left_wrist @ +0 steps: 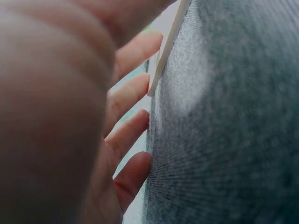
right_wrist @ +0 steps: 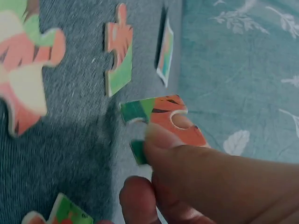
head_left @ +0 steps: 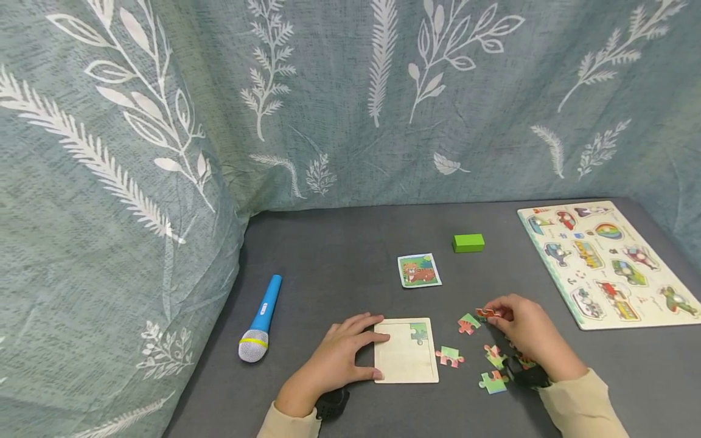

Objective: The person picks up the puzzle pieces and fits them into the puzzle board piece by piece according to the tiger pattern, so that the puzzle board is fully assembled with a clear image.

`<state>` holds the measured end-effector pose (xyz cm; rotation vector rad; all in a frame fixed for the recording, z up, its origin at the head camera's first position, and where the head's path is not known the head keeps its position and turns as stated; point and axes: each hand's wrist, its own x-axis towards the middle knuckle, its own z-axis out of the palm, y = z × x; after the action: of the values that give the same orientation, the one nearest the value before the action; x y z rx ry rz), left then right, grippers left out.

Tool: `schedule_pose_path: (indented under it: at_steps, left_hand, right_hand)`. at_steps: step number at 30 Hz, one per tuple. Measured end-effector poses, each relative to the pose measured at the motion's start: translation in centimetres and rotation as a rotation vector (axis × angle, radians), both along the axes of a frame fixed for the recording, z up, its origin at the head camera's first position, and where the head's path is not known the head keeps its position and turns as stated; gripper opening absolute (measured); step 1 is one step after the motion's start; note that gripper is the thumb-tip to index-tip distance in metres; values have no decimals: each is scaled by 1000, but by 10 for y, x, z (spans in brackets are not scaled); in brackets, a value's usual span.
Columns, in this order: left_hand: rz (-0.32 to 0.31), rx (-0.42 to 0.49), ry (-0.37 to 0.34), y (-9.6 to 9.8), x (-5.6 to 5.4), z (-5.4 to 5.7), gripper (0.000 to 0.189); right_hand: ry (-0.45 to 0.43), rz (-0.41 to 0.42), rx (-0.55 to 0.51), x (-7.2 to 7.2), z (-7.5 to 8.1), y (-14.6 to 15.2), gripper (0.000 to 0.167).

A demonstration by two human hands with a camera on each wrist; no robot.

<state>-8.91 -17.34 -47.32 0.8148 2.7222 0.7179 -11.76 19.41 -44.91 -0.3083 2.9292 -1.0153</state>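
Observation:
My left hand lies flat with straight fingers on the left edge of a pale wooden puzzle tray; a single green piece sits in the tray's top right corner. In the left wrist view its fingers touch the grey table beside the tray's edge. To the right, my right hand pinches an orange and green puzzle piece, lifted just off the table. In the right wrist view that piece is held between thumb and fingertips.
Loose puzzle pieces lie between tray and right hand. A picture card and a green block lie farther back. A blue toy microphone lies at left, a peg puzzle board at right. Patterned cloth walls the back and left.

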Motion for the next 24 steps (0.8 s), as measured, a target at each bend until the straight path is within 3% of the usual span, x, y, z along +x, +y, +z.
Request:
schedule_pose_path:
  at_steps: [8, 14, 19, 24]
  left_hand:
    - [1, -5, -2, 1, -2, 1, 66]
    - [5, 4, -10, 0, 0, -1, 65]
    - [8, 6, -12, 0, 1, -1, 65]
    - [8, 8, -16, 0, -1, 0, 65]
  right_hand:
    - [48, -30, -19, 1, 8, -6, 7]
    - [116, 36, -36, 3, 10, -21, 37]
    - [57, 33, -16, 3, 9, -36, 49]
    - [-14, -9, -74, 5, 7, -49, 32]
